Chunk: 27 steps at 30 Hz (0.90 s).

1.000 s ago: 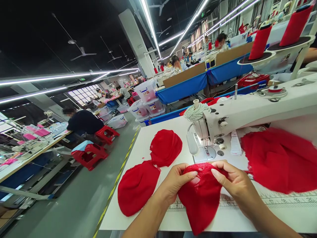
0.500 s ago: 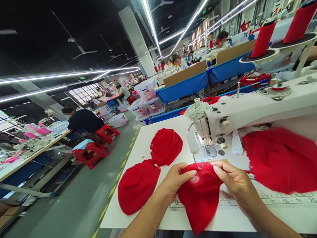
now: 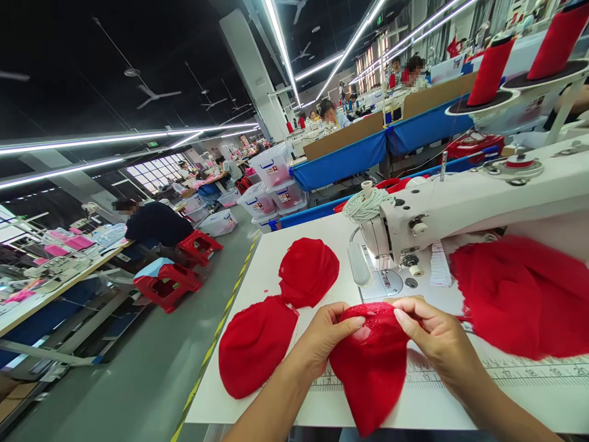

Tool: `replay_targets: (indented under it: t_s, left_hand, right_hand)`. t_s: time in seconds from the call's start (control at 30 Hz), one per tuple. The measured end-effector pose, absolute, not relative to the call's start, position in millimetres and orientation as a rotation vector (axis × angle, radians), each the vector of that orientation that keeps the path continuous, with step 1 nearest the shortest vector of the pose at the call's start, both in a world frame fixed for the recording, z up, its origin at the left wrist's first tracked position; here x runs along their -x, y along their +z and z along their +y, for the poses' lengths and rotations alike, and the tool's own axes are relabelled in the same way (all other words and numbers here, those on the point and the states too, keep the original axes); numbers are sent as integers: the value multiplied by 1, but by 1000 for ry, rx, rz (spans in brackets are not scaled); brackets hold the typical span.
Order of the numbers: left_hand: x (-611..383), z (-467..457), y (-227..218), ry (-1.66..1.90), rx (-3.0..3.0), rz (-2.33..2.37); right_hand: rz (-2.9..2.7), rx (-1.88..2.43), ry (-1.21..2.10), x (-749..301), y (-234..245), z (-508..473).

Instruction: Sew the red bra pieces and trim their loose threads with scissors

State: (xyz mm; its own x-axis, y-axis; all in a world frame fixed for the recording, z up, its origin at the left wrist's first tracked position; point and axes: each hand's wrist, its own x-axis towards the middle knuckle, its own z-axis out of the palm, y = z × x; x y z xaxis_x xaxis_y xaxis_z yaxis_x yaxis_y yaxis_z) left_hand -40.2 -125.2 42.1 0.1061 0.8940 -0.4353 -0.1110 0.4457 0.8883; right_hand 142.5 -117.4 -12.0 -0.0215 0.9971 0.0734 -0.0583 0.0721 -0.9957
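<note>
A red fabric piece [image 3: 370,368] with a lacy upper edge hangs between my two hands, just in front of the sewing machine. My left hand [image 3: 334,334] pinches its upper left edge, thumb on top. At the upper right edge, my right hand [image 3: 430,325] grips it between thumb and fingers. Behind it are the machine's needle and presser foot [image 3: 384,279]. Two red cup-shaped fabric pieces, one nearer [image 3: 255,347] and one farther [image 3: 309,273], lie to the left on the white table [image 3: 276,408]. A heap of sheer red fabric [image 3: 529,301] lies to the right.
The white sewing machine [image 3: 478,190] spans the right side, with a pale cord coil [image 3: 368,205] on its head. Red thread cones [image 3: 491,72] stand behind it. A printed ruler [image 3: 506,372] runs along the table. Plastic bins [image 3: 271,169], a red stool [image 3: 168,285] and seated people are farther off.
My right thumb and fingers have shifted very slightly left along the red fabric's edge, and its right side hangs a little narrower. My left hand stays in place.
</note>
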Motion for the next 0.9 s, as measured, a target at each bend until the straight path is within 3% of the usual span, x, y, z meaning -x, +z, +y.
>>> replay_targets:
  t_s: [0.9]
  left_hand:
    - [45,-123,35,886,-802,1253]
  right_hand:
    - [-1260,1021,1296,-150,-18,-115]
